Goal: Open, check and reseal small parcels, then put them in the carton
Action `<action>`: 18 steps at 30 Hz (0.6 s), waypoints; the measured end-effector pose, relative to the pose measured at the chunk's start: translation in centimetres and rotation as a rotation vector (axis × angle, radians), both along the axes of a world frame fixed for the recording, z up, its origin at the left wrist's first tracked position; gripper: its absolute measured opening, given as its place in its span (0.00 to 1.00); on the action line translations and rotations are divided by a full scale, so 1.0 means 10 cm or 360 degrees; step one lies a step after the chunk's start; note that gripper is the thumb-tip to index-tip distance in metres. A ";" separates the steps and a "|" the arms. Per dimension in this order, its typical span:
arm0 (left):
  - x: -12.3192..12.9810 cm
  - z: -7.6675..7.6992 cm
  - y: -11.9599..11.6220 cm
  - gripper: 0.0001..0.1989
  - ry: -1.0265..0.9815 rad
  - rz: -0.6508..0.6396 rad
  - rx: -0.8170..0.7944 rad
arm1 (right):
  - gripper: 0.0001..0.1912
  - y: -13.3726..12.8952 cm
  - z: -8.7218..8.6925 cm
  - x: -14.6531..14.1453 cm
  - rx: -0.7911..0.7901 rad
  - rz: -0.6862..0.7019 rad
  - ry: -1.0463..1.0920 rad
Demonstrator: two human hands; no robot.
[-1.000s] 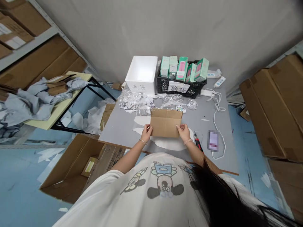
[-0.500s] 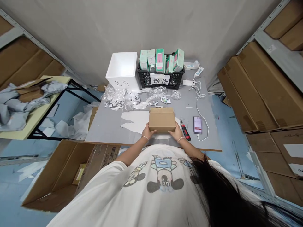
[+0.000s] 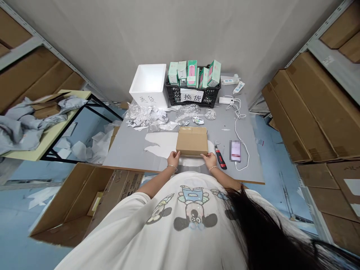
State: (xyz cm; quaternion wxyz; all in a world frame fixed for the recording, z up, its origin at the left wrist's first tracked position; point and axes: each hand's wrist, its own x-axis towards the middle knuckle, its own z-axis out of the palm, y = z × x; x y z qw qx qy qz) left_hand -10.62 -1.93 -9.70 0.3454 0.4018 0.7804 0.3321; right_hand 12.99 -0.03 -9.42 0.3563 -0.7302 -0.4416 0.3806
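A brown cardboard box [image 3: 192,140] lies on white paper [image 3: 160,141] in front of me, near the table's front edge. My left hand [image 3: 173,159] grips its near left corner, thumb at the front side. At the near right corner, my right hand [image 3: 209,160] grips it likewise. Some fingers of both hands are hidden by the box. Just right of my right hand rests a red and black utility knife [image 3: 221,157]. Further right, a phone [image 3: 235,150] is plugged into a white cable.
Behind the box lie crumpled paper and bubble wrap [image 3: 188,111]. A white foam box [image 3: 149,84] and a black crate [image 3: 206,96] of green cartons stand at the back. A power strip [image 3: 226,100] is at right. An open carton [image 3: 70,202] sits on the floor at left.
My hands have slid slightly down and outward at the box's near corners, and the box sits nearly where it was. The whole view has shifted a little.
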 end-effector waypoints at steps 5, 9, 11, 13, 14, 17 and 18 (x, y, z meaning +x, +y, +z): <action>0.01 0.12 0.17 0.20 -0.0015 0.0040 -0.0065 | 0.23 0.07 0.08 -0.07 0.0024 -0.0080 -0.0063; -0.03 0.20 0.27 0.20 -0.0023 0.0022 -0.0085 | 0.22 0.10 0.16 -0.10 0.0063 0.0013 -0.0136; -0.05 0.26 0.31 0.20 0.0005 0.0009 -0.0089 | 0.22 0.12 0.21 -0.12 0.0070 0.0050 -0.0157; -0.08 0.32 0.36 0.21 0.0069 0.0004 -0.0085 | 0.23 0.14 0.25 -0.13 0.0065 0.0045 -0.0185; -0.09 0.36 0.39 0.21 0.0111 -0.0005 -0.0082 | 0.24 0.16 0.27 -0.13 0.0062 0.0040 -0.0198; -0.11 0.47 0.45 0.22 0.0222 -0.0061 -0.0092 | 0.25 0.19 0.34 -0.13 0.0044 0.0057 -0.0203; -0.11 0.51 0.46 0.22 0.0239 -0.0087 -0.0091 | 0.25 0.21 0.37 -0.13 0.0038 0.0070 -0.0205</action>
